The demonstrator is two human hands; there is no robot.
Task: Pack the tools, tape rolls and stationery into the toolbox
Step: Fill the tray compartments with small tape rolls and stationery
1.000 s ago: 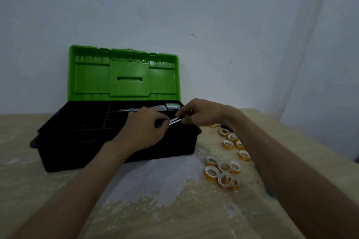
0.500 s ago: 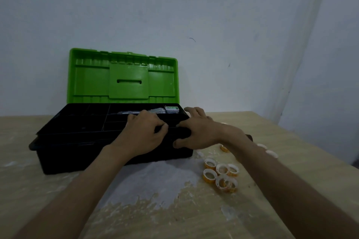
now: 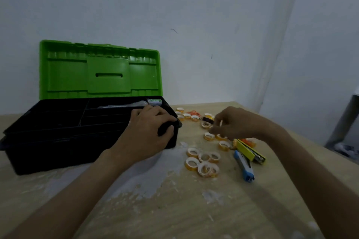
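The black toolbox (image 3: 58,132) stands open on the left, its green lid (image 3: 104,75) upright against the wall. A silvery tool (image 3: 124,105) and a small green-white box (image 3: 154,101) lie in its back compartment. My left hand (image 3: 147,132) grips the box's right front corner. My right hand (image 3: 239,124) hovers to the right over scattered yellow tape rolls (image 3: 204,163), fingers curled down beside one roll; whether it holds one is unclear. A yellow tool (image 3: 249,150) and a blue utility knife (image 3: 243,165) lie below that hand.
Orange scissors (image 3: 192,112) and a dark tape roll (image 3: 207,120) lie among more rolls near the wall. The wooden table (image 3: 174,209) has white smears in front of the box. Its right edge drops off beside a grey object (image 3: 345,122).
My right hand left the toolbox's edge and moved right, over the tape rolls. My left hand stayed at the box's corner. The yellow and blue tools came into view.
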